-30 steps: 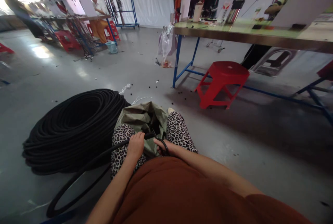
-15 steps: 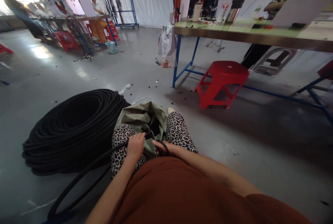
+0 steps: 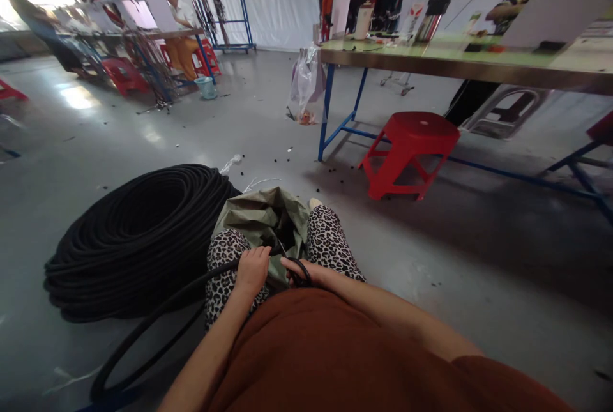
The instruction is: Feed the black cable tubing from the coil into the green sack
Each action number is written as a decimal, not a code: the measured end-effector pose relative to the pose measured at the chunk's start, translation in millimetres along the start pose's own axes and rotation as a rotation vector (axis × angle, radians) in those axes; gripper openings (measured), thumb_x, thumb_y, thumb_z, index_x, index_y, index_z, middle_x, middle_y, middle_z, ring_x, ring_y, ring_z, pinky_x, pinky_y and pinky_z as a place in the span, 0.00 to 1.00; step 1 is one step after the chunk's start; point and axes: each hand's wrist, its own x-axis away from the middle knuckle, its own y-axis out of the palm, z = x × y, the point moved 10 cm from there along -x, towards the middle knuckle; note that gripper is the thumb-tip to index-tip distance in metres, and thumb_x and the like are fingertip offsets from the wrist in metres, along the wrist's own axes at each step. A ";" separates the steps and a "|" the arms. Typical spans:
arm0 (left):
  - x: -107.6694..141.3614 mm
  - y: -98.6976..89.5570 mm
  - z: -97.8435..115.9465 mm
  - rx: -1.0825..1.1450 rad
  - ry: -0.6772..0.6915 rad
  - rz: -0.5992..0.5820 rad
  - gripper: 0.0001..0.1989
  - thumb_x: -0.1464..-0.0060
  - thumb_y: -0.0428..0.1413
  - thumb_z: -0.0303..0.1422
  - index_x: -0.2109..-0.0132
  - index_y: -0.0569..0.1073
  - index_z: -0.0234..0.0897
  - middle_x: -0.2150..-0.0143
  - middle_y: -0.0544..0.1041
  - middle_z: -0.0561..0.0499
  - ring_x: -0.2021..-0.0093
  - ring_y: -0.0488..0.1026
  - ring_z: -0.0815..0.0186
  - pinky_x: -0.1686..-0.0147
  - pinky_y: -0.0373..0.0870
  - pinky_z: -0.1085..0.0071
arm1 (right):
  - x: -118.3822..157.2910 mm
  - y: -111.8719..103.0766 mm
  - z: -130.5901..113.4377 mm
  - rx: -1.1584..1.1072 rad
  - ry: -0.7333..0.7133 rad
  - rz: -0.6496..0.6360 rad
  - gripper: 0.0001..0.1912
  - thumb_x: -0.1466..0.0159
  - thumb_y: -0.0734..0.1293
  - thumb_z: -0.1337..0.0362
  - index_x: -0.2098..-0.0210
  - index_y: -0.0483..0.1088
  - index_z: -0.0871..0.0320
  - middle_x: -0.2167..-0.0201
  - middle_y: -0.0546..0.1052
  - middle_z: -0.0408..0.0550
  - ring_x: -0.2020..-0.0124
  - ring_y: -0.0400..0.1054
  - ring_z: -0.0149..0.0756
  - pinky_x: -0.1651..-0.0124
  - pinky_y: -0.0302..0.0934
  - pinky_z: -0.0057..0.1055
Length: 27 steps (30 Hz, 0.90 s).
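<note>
While the left hand [image 3: 253, 268] grips the cord [image 3: 223, 269] above the sack [image 3: 244, 207], the right hand [image 3: 317, 273] holds scissors [image 3: 305, 267] near its tip (touching or not, unclear); cutting seems under way, and the next snip would need steady cord.

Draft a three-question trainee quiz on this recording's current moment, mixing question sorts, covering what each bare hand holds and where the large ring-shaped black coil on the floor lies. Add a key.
1. Multiple choice. Where does the large ring-shaped black coil lie, relative to the open olive-green fabric bag between the person's knees?
A) To its right
B) To its left
C) Inside it

2. True or false. The person's right hand holds black-handled scissors.

3. Fill the gap. The person's left hand grips a ____.

Key:
1. B
2. True
3. thick round black cord
</note>
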 end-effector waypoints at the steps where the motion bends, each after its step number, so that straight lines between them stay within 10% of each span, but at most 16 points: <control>1: 0.1 -0.2 0.5 0.003 0.004 0.000 0.17 0.37 0.46 0.29 0.46 0.75 0.35 0.53 0.80 0.40 0.54 0.75 0.56 0.54 0.66 0.59 | -0.3 0.2 1.1 -0.007 0.007 -0.002 0.27 0.29 0.58 0.45 0.70 0.68 0.62 0.80 0.71 0.43 0.78 0.65 0.29 0.71 0.60 0.25; 27: -1.1 0.7 2.2 0.002 0.024 -0.013 0.17 0.36 0.48 0.30 0.45 0.75 0.35 0.54 0.80 0.41 0.54 0.76 0.56 0.55 0.66 0.60 | -4.4 -15.6 -2.5 0.158 0.014 0.204 0.27 0.30 0.62 0.49 0.79 0.66 0.61 0.84 0.68 0.43 0.82 0.61 0.29 0.74 0.60 0.26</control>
